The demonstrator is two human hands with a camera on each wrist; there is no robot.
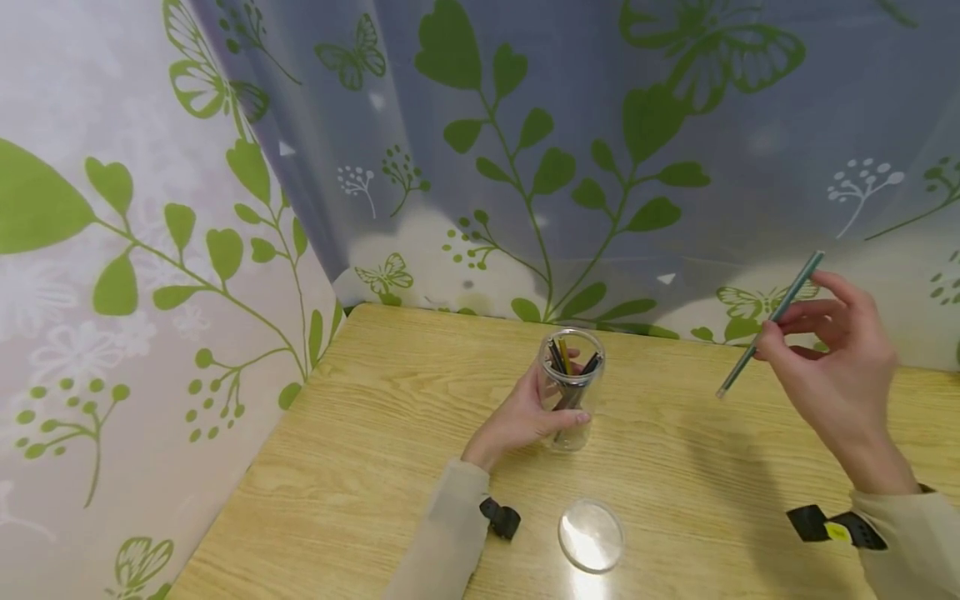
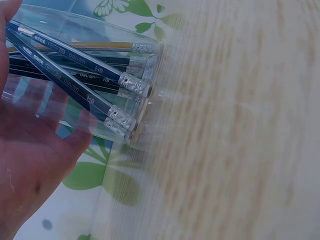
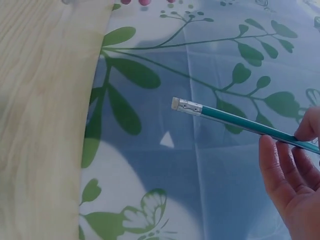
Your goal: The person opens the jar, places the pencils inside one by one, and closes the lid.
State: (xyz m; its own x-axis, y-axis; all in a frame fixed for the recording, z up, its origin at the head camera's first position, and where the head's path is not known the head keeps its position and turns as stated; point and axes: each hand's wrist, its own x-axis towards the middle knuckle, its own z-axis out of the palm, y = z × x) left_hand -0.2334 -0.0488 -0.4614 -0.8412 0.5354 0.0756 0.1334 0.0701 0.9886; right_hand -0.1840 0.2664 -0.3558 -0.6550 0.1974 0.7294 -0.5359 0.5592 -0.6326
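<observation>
My left hand [image 1: 528,412] grips a clear jar [image 1: 573,433] that stands upright and lidless on the table. Several pencils [image 2: 75,82], mostly dark and one yellow, lean inside it with their metal-banded eraser ends at the bottom. To the right, my right hand [image 1: 843,358] pinches a green pencil [image 1: 772,321] between thumb and fingers, raised above the table and slanted. In the right wrist view its white eraser [image 3: 175,103] points away from the hand, toward the table side. Part of my left hand's fingers is hidden behind the jar.
A round clear lid [image 1: 591,536] lies on the wooden table [image 1: 360,442] in front of the jar, catching a bright reflection. Behind the table hangs a curtain [image 1: 570,200] with green leaves and butterflies; similar patterned cloth [image 1: 150,350] covers the left side.
</observation>
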